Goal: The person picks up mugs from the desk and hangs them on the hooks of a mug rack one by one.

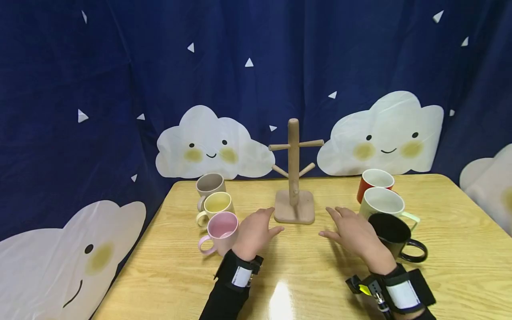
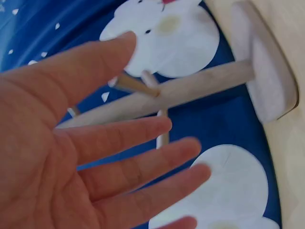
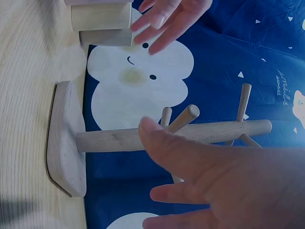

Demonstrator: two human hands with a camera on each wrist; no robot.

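Note:
My left hand (image 1: 254, 232) hovers over the table with its fingers extended, just right of a pink mug (image 1: 223, 230); nothing is in it. The right hand (image 1: 356, 234) is likewise held out with fingers spread and holds nothing, to the left of a black mug (image 1: 390, 231). Beyond and between the hands stands a wooden mug tree (image 1: 294, 173) on a square base, its pegs bare. In the left wrist view the palm and straight fingers (image 2: 138, 167) appear before the mug tree. The right wrist view shows the thumb and part of the fingers (image 3: 178, 193) near it.
Behind the pink mug are a yellow mug (image 1: 218, 204) and a grey-beige mug (image 1: 210, 184). On the right, a pale green mug (image 1: 382, 203) and a red mug (image 1: 374, 182) stand behind the black one. A dark blue curtain (image 1: 224, 80) with clouds hangs behind the wooden table (image 1: 304, 266).

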